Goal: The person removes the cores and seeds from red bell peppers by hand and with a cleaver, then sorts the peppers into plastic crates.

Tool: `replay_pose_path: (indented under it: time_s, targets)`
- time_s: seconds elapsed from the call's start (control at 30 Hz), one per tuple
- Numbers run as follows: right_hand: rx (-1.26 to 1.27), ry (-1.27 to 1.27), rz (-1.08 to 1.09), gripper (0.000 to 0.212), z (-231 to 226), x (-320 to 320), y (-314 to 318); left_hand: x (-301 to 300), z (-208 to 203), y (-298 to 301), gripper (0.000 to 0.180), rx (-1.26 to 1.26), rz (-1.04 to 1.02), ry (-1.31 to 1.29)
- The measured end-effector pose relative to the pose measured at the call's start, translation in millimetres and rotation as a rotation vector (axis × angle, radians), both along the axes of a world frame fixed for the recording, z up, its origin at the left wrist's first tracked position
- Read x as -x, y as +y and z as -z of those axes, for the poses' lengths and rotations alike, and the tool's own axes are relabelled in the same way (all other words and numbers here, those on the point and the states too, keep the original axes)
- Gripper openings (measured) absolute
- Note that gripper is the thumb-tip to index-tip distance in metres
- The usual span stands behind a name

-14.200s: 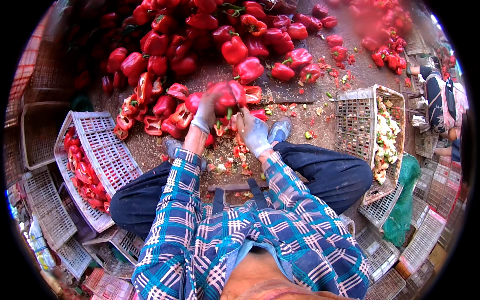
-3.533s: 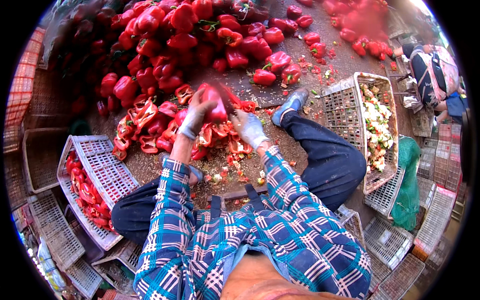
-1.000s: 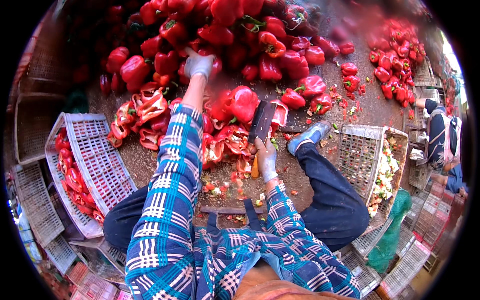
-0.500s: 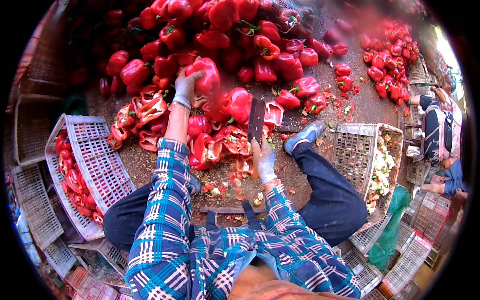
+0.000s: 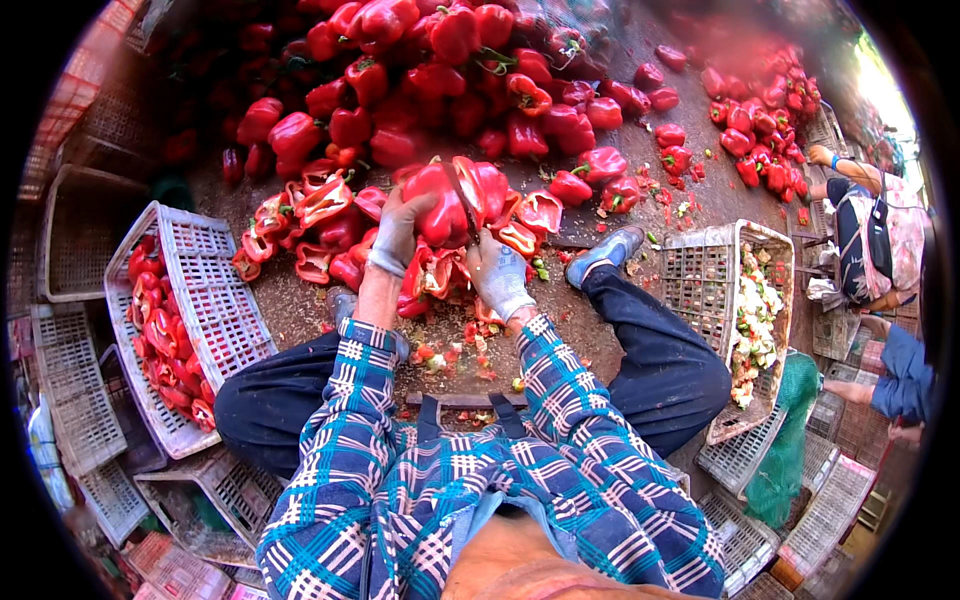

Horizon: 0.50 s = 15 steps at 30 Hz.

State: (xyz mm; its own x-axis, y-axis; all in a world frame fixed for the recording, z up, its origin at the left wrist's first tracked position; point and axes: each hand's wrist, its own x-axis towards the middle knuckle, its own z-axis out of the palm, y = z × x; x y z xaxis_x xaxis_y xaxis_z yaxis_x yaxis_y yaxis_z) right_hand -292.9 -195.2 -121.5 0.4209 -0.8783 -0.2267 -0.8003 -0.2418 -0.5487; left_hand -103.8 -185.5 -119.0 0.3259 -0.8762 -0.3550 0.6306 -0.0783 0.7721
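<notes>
My left hand [image 5: 396,235], in a pale glove, is closed around a red bell pepper [image 5: 436,208] in front of me. My right hand [image 5: 502,275], also gloved, grips a knife [image 5: 462,198]. Its dark blade is seen almost edge-on against the right side of that pepper, and I cannot tell how deep it goes. Cut pepper pieces [image 5: 325,203] lie to the left of my hands, with more beneath them. Beyond rises a big heap of whole red peppers [image 5: 435,80].
A tilted white crate [image 5: 215,300] of cut red peppers stands at my left. By my right knee, another crate [image 5: 690,290] holds pale pepper cores [image 5: 758,320]. A second pepper heap [image 5: 755,125] lies far right, near another person [image 5: 880,230]. Scraps and seeds litter the floor.
The pepper in my left hand has come down and toward the right. My right hand has brought the knife left, from standing apart to being against the pepper.
</notes>
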Motion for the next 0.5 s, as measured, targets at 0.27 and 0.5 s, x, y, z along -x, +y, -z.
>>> replay_pose_path:
  time_s: [0.27, 0.5]
  targets:
    - [-0.889, -0.822, 0.501, 0.019, -4, 37, -3, -35, 42, 63, 0.047, 0.126, 0.153, 0.481]
    - [0.209, 0.143, 0.325, 0.045, 9, 95, -102, -29, 72, 88, 0.035, 0.464, 0.074, -0.205]
